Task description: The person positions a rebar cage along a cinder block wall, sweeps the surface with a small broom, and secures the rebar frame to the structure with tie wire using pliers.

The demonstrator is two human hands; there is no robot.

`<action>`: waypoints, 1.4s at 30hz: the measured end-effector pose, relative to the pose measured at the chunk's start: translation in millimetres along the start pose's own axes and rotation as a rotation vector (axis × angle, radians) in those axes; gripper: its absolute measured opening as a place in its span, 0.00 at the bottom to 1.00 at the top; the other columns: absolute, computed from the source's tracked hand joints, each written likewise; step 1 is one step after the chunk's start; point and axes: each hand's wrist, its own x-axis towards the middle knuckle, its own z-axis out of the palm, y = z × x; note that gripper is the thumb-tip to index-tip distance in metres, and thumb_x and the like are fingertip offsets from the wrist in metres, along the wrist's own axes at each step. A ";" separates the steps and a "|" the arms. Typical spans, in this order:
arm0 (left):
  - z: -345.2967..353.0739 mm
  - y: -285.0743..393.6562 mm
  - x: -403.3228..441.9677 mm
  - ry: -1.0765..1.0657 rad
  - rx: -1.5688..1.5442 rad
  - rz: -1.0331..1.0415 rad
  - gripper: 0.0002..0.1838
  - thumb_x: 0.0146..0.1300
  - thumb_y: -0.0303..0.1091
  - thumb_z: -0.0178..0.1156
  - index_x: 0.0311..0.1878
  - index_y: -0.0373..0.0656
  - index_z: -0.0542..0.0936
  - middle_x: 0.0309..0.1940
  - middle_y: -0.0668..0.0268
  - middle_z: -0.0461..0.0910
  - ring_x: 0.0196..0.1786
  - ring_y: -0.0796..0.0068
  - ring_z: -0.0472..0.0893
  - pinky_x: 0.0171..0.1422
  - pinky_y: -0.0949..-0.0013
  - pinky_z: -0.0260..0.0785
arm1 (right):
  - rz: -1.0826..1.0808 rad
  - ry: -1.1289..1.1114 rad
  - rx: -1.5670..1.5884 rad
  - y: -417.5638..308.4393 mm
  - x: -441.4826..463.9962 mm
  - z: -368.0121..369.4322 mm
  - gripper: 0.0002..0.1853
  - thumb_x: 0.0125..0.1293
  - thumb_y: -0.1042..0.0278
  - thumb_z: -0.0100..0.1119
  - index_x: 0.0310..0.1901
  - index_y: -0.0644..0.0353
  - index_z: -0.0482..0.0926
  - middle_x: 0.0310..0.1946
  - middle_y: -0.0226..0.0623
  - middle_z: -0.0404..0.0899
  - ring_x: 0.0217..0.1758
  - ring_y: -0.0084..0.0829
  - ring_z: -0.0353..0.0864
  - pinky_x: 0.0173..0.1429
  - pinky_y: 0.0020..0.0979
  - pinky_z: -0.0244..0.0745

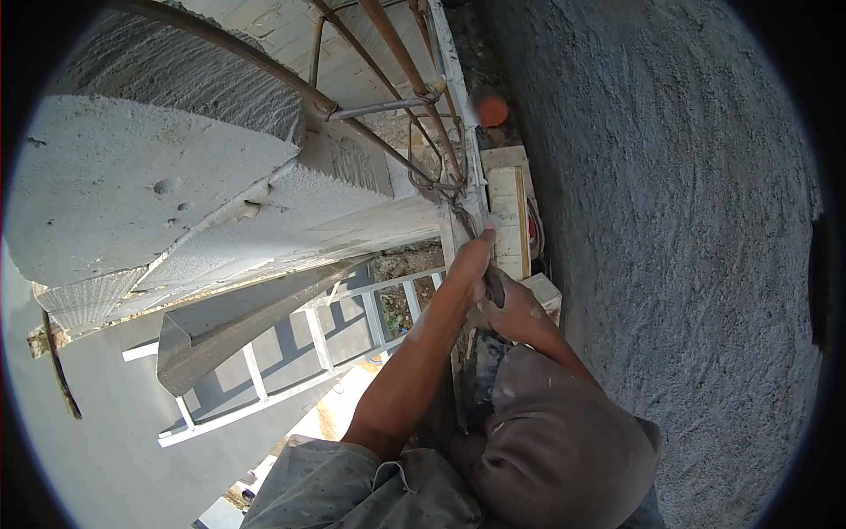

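My left hand [473,257] reaches up at the middle of the view, closed against a narrow grey wall edge, one finger stretched along it. Just below and to its right, my right hand [515,312] is closed around a dark, slim object [496,286] whose shape is mostly covered by both hands. What sits inside my left hand is hidden. Above the hands, rusty steel bars [401,97] tied with wire rise from the top of the wall.
A rough grey plastered wall [696,229] fills the right side. Pale blocks [507,212] and an orange object [492,110] lie beside it. On the left are a white block wall [150,185], a metal ladder [317,339] and a grey channel-shaped sheet [238,322] far below.
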 end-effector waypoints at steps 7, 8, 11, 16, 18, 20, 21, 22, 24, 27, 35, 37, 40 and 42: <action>-17.1 0.9 -21.1 -0.212 -0.108 0.078 0.19 0.75 0.46 0.50 0.60 0.42 0.71 0.49 0.60 0.78 0.50 0.67 0.78 0.56 0.61 0.71 | 0.166 -0.427 1.011 29.2 -15.9 -1.1 0.20 0.67 0.70 0.52 0.59 0.67 0.70 0.42 0.42 0.81 0.40 0.35 0.84 0.41 0.34 0.83; -14.8 2.2 -26.9 -0.235 -0.109 0.085 0.19 0.75 0.45 0.49 0.60 0.43 0.71 0.48 0.60 0.78 0.50 0.67 0.78 0.54 0.61 0.71 | 0.190 -0.306 0.808 25.7 -20.1 2.5 0.19 0.67 0.71 0.52 0.59 0.67 0.70 0.41 0.41 0.81 0.39 0.34 0.84 0.41 0.33 0.83; -17.4 2.8 -31.8 -0.267 -0.119 0.159 0.19 0.75 0.44 0.49 0.62 0.45 0.70 0.48 0.61 0.79 0.49 0.67 0.80 0.48 0.64 0.72 | 0.089 -0.150 0.753 32.8 -19.1 4.0 0.18 0.69 0.69 0.54 0.57 0.69 0.72 0.41 0.38 0.81 0.39 0.28 0.83 0.41 0.31 0.82; -23.7 2.2 -28.7 -0.073 -0.137 0.511 0.20 0.75 0.44 0.50 0.63 0.43 0.67 0.47 0.60 0.80 0.48 0.69 0.81 0.38 0.69 0.70 | 0.044 0.095 0.579 46.9 -3.4 4.5 0.19 0.67 0.71 0.58 0.57 0.71 0.73 0.36 0.38 0.81 0.36 0.27 0.83 0.41 0.28 0.81; -21.0 -1.2 -36.0 -0.047 -0.053 0.581 0.22 0.75 0.42 0.51 0.65 0.40 0.65 0.46 0.60 0.80 0.48 0.71 0.81 0.38 0.72 0.71 | -0.001 0.135 0.431 58.4 0.8 4.3 0.20 0.67 0.72 0.58 0.58 0.72 0.73 0.35 0.38 0.82 0.34 0.27 0.83 0.41 0.27 0.81; -15.0 -5.1 -45.4 -0.013 0.042 0.672 0.24 0.75 0.42 0.51 0.66 0.39 0.63 0.45 0.61 0.80 0.49 0.71 0.81 0.38 0.74 0.71 | 0.150 0.105 0.558 53.1 -3.8 -2.4 0.19 0.66 0.71 0.60 0.55 0.73 0.75 0.33 0.37 0.83 0.34 0.26 0.84 0.39 0.26 0.80; -13.5 -10.5 -47.5 0.006 0.024 0.687 0.24 0.75 0.42 0.51 0.66 0.38 0.63 0.46 0.60 0.80 0.49 0.71 0.82 0.39 0.74 0.72 | 0.225 0.090 0.618 50.7 -6.1 -6.8 0.18 0.66 0.71 0.60 0.53 0.74 0.76 0.31 0.37 0.83 0.33 0.26 0.84 0.39 0.26 0.80; -11.2 -16.5 -49.3 0.025 0.005 0.703 0.25 0.75 0.43 0.51 0.67 0.38 0.62 0.46 0.60 0.80 0.49 0.72 0.82 0.39 0.74 0.72 | 0.183 0.166 0.460 51.3 -7.2 -12.4 0.16 0.66 0.70 0.61 0.50 0.74 0.78 0.29 0.37 0.83 0.33 0.26 0.84 0.38 0.27 0.80; -1.9 -26.4 -44.7 0.086 -0.032 0.775 0.25 0.75 0.42 0.50 0.67 0.37 0.61 0.46 0.60 0.80 0.48 0.72 0.82 0.40 0.74 0.73 | 0.100 0.310 0.137 54.6 -8.6 -21.8 0.13 0.65 0.69 0.61 0.44 0.73 0.81 0.25 0.36 0.82 0.32 0.26 0.84 0.36 0.28 0.79; 9.2 -34.2 -42.6 0.156 -0.058 0.879 0.24 0.76 0.40 0.49 0.68 0.38 0.61 0.47 0.61 0.80 0.48 0.74 0.81 0.41 0.74 0.74 | 0.003 0.597 -0.503 63.0 -7.4 -13.1 0.11 0.64 0.66 0.64 0.37 0.69 0.82 0.21 0.34 0.80 0.29 0.24 0.82 0.34 0.28 0.77; 4.5 -4.7 -51.2 0.021 -0.522 0.542 0.19 0.76 0.38 0.48 0.65 0.42 0.64 0.53 0.60 0.78 0.55 0.69 0.79 0.49 0.68 0.75 | -0.067 0.402 0.504 37.2 -27.4 -28.1 0.10 0.69 0.67 0.60 0.33 0.65 0.80 0.22 0.29 0.76 0.25 0.18 0.74 0.34 0.22 0.70; 4.7 -15.2 -44.5 0.063 -0.613 0.503 0.16 0.77 0.38 0.44 0.62 0.43 0.65 0.55 0.60 0.76 0.56 0.68 0.79 0.46 0.68 0.77 | -0.156 0.648 0.495 39.7 -22.4 -30.0 0.10 0.70 0.68 0.58 0.33 0.66 0.80 0.21 0.29 0.76 0.25 0.18 0.74 0.34 0.23 0.72; -11.7 -28.8 -30.6 0.150 -0.770 0.370 0.15 0.78 0.38 0.40 0.61 0.45 0.65 0.58 0.60 0.75 0.57 0.67 0.78 0.46 0.68 0.78 | -0.181 0.760 0.472 52.3 -20.5 -23.2 0.10 0.71 0.68 0.56 0.35 0.65 0.79 0.21 0.29 0.75 0.25 0.19 0.74 0.37 0.25 0.74; -25.4 -35.1 -18.8 0.134 -0.819 0.310 0.16 0.78 0.39 0.39 0.62 0.45 0.66 0.58 0.60 0.76 0.57 0.68 0.78 0.46 0.69 0.77 | -0.211 0.800 0.659 57.4 -21.1 -26.0 0.09 0.72 0.67 0.56 0.37 0.63 0.78 0.22 0.28 0.74 0.26 0.20 0.74 0.38 0.27 0.74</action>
